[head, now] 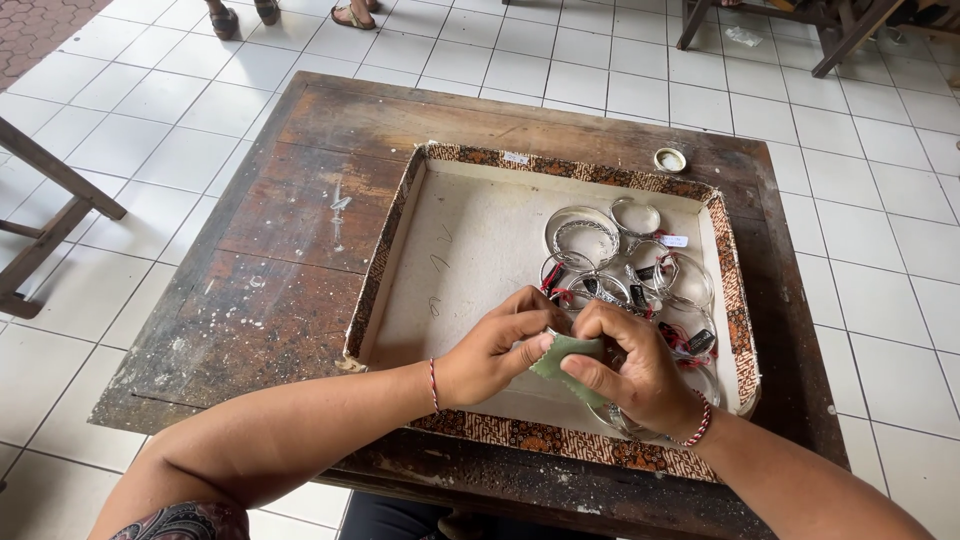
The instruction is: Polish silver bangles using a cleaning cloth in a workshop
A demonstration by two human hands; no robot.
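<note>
Both hands are held together over the near edge of a shallow tray point(385, 262): the left hand point(492, 350) and the right hand point(632, 365) are pinched on one small green cloth point(565, 357). Silver bangles point(628, 265) with small tags are piled in the right part of the tray, whose rim is covered with batik pattern. The tray is placed on a worn wooden table point(270, 260), near a small round lid point(670, 159). White floor tiles point(880, 230) are seen around.

Small white and black tags point(672, 241) hang on the bangles point(620, 260) in my tray point(395, 215), and a pale sticker point(516, 158) sits on its patterned far rim.
</note>
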